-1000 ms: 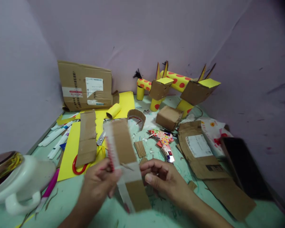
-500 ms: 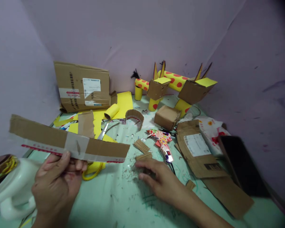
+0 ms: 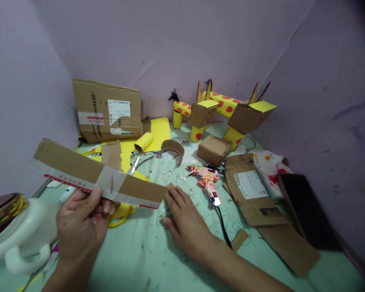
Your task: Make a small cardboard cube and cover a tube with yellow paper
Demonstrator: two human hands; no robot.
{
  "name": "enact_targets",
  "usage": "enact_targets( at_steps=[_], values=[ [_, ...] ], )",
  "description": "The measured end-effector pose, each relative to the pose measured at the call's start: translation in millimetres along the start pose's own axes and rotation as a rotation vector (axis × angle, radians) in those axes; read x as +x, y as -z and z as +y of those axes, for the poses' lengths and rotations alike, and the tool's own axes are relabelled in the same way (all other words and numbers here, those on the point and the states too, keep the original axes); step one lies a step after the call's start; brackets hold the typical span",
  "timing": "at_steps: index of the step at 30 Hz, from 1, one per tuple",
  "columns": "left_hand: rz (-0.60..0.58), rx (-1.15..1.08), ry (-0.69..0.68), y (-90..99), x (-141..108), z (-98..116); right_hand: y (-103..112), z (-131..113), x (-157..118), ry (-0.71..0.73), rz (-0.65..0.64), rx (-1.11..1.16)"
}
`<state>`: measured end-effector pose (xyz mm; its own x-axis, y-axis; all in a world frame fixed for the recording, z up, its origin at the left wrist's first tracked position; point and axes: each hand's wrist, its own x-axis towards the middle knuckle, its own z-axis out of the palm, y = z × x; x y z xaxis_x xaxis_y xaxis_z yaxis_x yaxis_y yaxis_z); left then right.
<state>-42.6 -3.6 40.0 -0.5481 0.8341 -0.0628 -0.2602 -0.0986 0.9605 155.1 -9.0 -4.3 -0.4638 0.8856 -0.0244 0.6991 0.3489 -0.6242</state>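
Observation:
My left hand point(image 3: 82, 219) pinches the lower edge of a long cardboard strip point(image 3: 79, 164) between thumb and fingers. The strip is tilted down to the right, with clear tape and red print along it. My right hand point(image 3: 188, 223) rests low on the table by the strip's right end, its fingers curled over small cardboard pieces point(image 3: 170, 186). Only an edge of these shows past the fingertips; the rest is hidden. Behind the strip lie scissors point(image 3: 120, 217) with yellow handles, partly covered. A flowered glue gun point(image 3: 208, 182) lies right of my right hand.
Two spotted cardboard animals point(image 3: 203, 114) stand at the back, near a small cardboard box point(image 3: 213, 150). A large carton piece point(image 3: 109, 109) leans on the wall. A white mug point(image 3: 24, 235) is at left; a phone point(image 3: 307, 211) and flattened cardboard point(image 3: 252, 190) at right.
My right hand has moved left over the small cardboard pieces, which are now mostly out of sight. The strip in my left hand has shifted right and tilts more steeply.

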Motion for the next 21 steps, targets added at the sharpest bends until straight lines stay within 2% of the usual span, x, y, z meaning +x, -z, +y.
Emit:
enact_targets(
  at_steps=[4, 7, 10, 12, 15, 17, 18, 19, 20, 21],
  values=[
    [-0.002, -0.101, -0.042, 1.9, 4, 1, -13, -6, -30, 0.167, -0.079, 0.145],
    [-0.017, -0.125, -0.058, 1.6, 4, 1, -36, -17, -47, 0.425, -0.210, 0.248],
    [-0.035, -0.124, -0.071, -1.1, 2, -2, -55, -31, -57, 0.478, -0.230, 0.288],
    [-0.060, -0.112, -0.067, -2.7, 0, -6, -58, -35, -59, 0.454, -0.204, 0.278],
    [-0.085, -0.093, -0.068, -2.9, 2, -13, -45, -24, -53, 0.338, -0.118, 0.231],
    [-0.071, -0.090, -0.085, -2.2, 4, -17, -33, -11, -42, 0.133, 0.010, 0.153],
    [-0.059, -0.089, -0.096, -1.8, 6, -19, -28, -6, -36, -0.067, 0.095, 0.019],
    [-0.050, -0.088, -0.105, -1.6, 7, -20, -25, -3, -30, -0.188, 0.123, -0.093],
    [-0.044, -0.087, -0.113, -1.6, 7, -20, -25, -3, -26, -0.181, 0.099, -0.159],
    [-0.042, -0.085, -0.118, -1.8, 8, -20, -28, -6, -24, -0.107, 0.058, -0.184]
  ],
)
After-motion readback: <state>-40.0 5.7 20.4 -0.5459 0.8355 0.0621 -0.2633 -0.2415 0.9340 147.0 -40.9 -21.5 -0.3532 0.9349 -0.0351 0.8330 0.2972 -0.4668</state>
